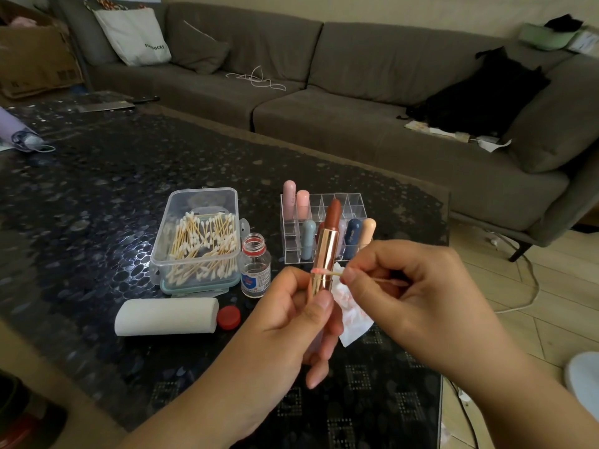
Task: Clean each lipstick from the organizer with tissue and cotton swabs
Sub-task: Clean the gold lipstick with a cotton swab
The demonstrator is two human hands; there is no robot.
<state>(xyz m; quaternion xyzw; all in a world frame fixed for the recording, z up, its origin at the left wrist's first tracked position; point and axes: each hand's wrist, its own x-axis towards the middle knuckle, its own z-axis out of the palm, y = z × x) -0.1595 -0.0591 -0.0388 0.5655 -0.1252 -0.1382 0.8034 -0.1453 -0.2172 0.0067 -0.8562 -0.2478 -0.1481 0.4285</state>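
Note:
My left hand (291, 322) grips an uncapped lipstick (326, 251) upright by its base; its rose-gold tube shines and the brown-red bullet sticks out on top. My right hand (405, 280) pinches a cotton swab (327, 271), whose pink-stained tip touches the tube's lower part. A crumpled, stained tissue (351, 314) shows behind the hands; what holds it is hidden. The clear acrylic organizer (355, 202) stands behind, holding several capped lipsticks in pink, blue and peach.
A clear box of cotton swabs (197, 238) sits left of the organizer. Beside it stand an open small bottle (255, 270) with its red cap (229, 317) and a white tissue roll (167, 316). The dark glass table (97, 196) fronts a grey sofa (356, 92).

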